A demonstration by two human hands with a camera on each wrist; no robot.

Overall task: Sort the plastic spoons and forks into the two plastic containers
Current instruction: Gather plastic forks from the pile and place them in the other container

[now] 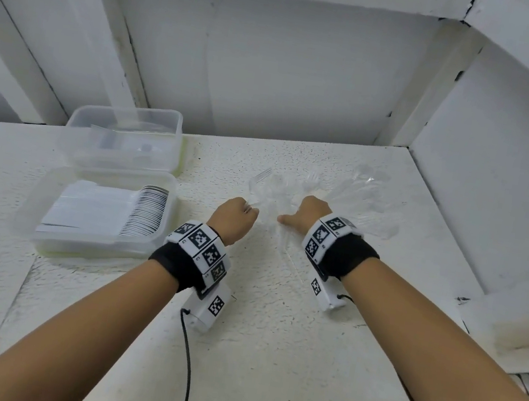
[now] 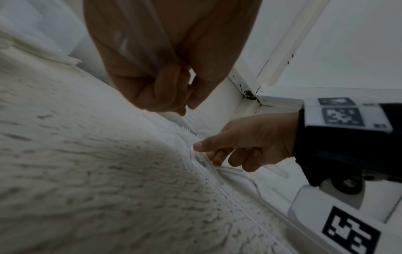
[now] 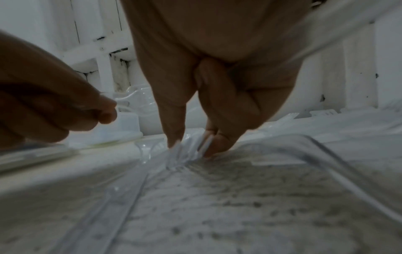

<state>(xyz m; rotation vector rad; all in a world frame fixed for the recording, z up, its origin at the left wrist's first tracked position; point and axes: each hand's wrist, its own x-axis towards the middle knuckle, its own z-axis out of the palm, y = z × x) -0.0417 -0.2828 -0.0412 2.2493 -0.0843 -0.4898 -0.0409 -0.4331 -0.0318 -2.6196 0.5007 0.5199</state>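
Head view is making the clear plastic cutlery hard to read: the pile of transparent plastic forks and spoons (image 1: 353,197) is lying on the white rough-surfaced counter (image 1: 274,306) as faint glints, and single pieces are blending into the surface, so their number cannot be told. That pile is spreading from between the two hands out to the far right. The left hand (image 1: 234,218) is showing only its back here, curled into a fist, with a few clear plastic fork handles (image 1: 260,182) sticking out of it toward the far side. In the left wrist view the left hand's fingers (image 2: 156,89) are closing round those clear stems, whose upper ends are being cut off by the frame edge. The right hand (image 1: 305,215) is lying just right of the left one, its fingertips hidden in the head view; in the right wrist view its thumb and fingers (image 3: 219,142) are pinching a small bunch of clear cutlery against the counter, blurred so that forks or spoons cannot be told.

At the left, well apart from the hands, the near clear rectangular plastic container (image 1: 53,236) is holding a stacked row of spoons. The far clear rectangular plastic container (image 1: 96,114) is sitting just behind it, its contents hard to make out.
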